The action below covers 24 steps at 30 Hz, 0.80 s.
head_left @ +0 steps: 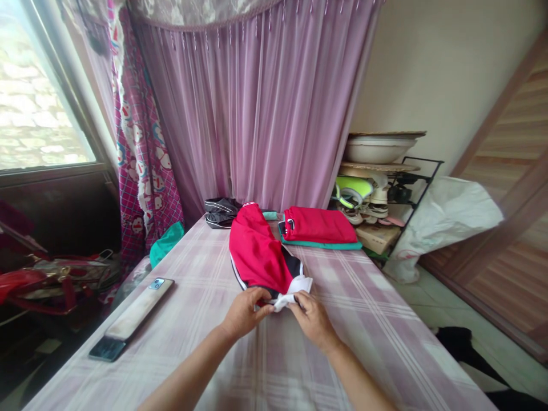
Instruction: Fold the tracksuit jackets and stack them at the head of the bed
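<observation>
Two hands are busy at the near edge of a red garment [259, 248] at mid-tabletop [205, 348], the fingers of the left hand [246, 314] and right hand [314, 321] both pinched on its white-and-dark trim. At right, a red bundle [323, 224] sits neatly folded over green cloth [342, 245]; by comparison, the piece in hand looks rumpled, judged not yet flat or folded. Its long axis runs away from the person, leaning slightly left, the plain red end pointing toward a purple curtain [274, 114].
</observation>
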Each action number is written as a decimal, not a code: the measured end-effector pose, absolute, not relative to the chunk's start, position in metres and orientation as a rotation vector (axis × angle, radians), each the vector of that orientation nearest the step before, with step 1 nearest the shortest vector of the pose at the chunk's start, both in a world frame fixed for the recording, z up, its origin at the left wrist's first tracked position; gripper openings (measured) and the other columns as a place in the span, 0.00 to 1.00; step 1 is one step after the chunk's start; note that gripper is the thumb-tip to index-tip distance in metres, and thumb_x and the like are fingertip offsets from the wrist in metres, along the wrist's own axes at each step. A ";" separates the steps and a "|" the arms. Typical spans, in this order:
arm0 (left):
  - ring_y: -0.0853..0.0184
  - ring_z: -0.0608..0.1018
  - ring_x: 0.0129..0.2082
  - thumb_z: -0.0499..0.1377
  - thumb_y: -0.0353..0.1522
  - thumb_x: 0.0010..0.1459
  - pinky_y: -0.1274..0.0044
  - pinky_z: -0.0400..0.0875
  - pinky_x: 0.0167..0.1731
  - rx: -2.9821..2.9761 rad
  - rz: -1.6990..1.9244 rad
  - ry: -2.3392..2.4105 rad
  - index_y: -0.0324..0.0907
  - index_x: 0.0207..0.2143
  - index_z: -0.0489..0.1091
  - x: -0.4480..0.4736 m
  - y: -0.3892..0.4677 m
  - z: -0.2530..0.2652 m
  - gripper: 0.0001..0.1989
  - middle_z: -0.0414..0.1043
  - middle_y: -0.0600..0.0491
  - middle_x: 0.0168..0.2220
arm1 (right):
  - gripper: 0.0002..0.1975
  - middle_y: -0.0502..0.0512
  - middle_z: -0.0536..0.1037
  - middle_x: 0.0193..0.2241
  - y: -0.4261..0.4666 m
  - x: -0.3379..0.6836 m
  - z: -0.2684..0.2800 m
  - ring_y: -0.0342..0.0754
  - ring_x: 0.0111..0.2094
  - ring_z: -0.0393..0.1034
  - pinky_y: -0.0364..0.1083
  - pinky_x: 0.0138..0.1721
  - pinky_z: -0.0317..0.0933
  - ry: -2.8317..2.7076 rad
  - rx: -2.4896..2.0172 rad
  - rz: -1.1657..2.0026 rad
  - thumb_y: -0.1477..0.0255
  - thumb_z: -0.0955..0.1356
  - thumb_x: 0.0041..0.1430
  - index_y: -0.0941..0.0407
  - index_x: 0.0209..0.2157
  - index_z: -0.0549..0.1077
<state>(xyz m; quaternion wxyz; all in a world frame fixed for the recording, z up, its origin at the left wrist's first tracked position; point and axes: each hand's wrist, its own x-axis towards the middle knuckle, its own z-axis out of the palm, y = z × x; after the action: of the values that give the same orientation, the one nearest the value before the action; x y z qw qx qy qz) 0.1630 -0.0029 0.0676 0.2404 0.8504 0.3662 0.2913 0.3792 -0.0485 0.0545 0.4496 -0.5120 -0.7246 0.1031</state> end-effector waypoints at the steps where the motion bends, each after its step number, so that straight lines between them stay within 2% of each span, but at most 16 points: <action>1: 0.61 0.77 0.42 0.60 0.45 0.57 0.70 0.70 0.44 2.423 0.797 1.006 0.43 0.43 0.73 0.159 0.001 0.066 0.17 0.78 0.47 0.42 | 0.12 0.53 0.78 0.28 -0.048 0.383 0.057 0.51 0.33 0.73 0.48 0.36 0.67 -1.726 -1.264 0.334 0.65 0.63 0.63 0.53 0.30 0.75; 3: 0.57 0.75 0.50 0.64 0.43 0.55 0.64 0.65 0.53 2.595 0.765 1.031 0.45 0.50 0.71 0.152 0.011 0.065 0.22 0.75 0.44 0.50 | 0.14 0.53 0.79 0.29 -0.048 0.390 0.064 0.50 0.33 0.74 0.48 0.36 0.68 -1.633 -1.259 0.506 0.61 0.63 0.62 0.53 0.33 0.76; 5: 0.56 0.73 0.54 0.63 0.38 0.56 0.60 0.60 0.57 2.682 0.706 1.109 0.47 0.52 0.70 0.149 0.024 0.066 0.20 0.73 0.45 0.52 | 0.16 0.53 0.80 0.31 -0.049 0.396 0.073 0.51 0.34 0.74 0.48 0.37 0.68 -1.584 -1.255 0.655 0.58 0.64 0.61 0.54 0.35 0.77; 10: 0.59 0.74 0.52 0.57 0.32 0.62 0.58 0.55 0.60 2.685 0.562 1.412 0.46 0.43 0.74 0.141 0.061 0.071 0.09 0.77 0.48 0.47 | 0.23 0.56 0.82 0.35 -0.058 0.420 0.100 0.54 0.38 0.75 0.50 0.43 0.68 -1.387 -1.194 0.841 0.52 0.67 0.56 0.56 0.41 0.78; 13: 0.58 0.75 0.51 0.56 0.33 0.62 0.55 0.52 0.60 2.680 0.482 1.478 0.45 0.40 0.74 0.132 0.075 0.071 0.08 0.79 0.48 0.43 | 0.27 0.57 0.82 0.37 -0.064 0.446 0.112 0.55 0.40 0.75 0.50 0.45 0.67 -1.226 -1.198 0.840 0.49 0.69 0.53 0.57 0.43 0.78; 17: 0.58 0.73 0.53 0.57 0.33 0.60 0.56 0.50 0.61 2.715 0.381 1.481 0.47 0.39 0.73 0.125 0.077 0.072 0.06 0.79 0.50 0.42 | 0.29 0.59 0.82 0.38 -0.066 0.480 0.116 0.56 0.41 0.75 0.48 0.42 0.68 -1.141 -1.270 0.817 0.48 0.71 0.50 0.57 0.43 0.78; 20: 0.60 0.76 0.48 0.56 0.32 0.60 0.63 0.59 0.57 2.706 0.334 1.508 0.46 0.38 0.72 0.127 0.077 0.078 0.06 0.79 0.50 0.40 | 0.30 0.59 0.82 0.37 -0.060 0.495 0.114 0.56 0.40 0.75 0.48 0.40 0.68 -1.117 -1.317 0.722 0.46 0.70 0.49 0.57 0.42 0.78; 22: 0.61 0.78 0.42 0.54 0.32 0.61 0.68 0.65 0.48 2.676 0.323 1.560 0.45 0.39 0.70 0.126 0.078 0.087 0.06 0.79 0.49 0.37 | 0.30 0.58 0.82 0.35 -0.053 0.498 0.112 0.56 0.38 0.75 0.48 0.39 0.68 -1.081 -1.349 0.665 0.46 0.70 0.48 0.58 0.40 0.78; 24: 0.62 0.79 0.37 0.50 0.34 0.64 0.72 0.67 0.40 2.635 0.328 1.640 0.45 0.40 0.69 0.119 0.079 0.102 0.09 0.78 0.49 0.36 | 0.30 0.57 0.81 0.32 -0.048 0.498 0.111 0.55 0.36 0.75 0.48 0.36 0.68 -1.044 -1.383 0.642 0.45 0.69 0.48 0.58 0.39 0.78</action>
<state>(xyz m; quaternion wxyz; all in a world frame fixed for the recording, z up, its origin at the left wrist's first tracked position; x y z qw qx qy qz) 0.1192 0.0791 0.1017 0.0103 0.8443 0.5254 0.1050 0.4978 -0.0476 0.1106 0.6028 -0.5970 -0.4508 0.2774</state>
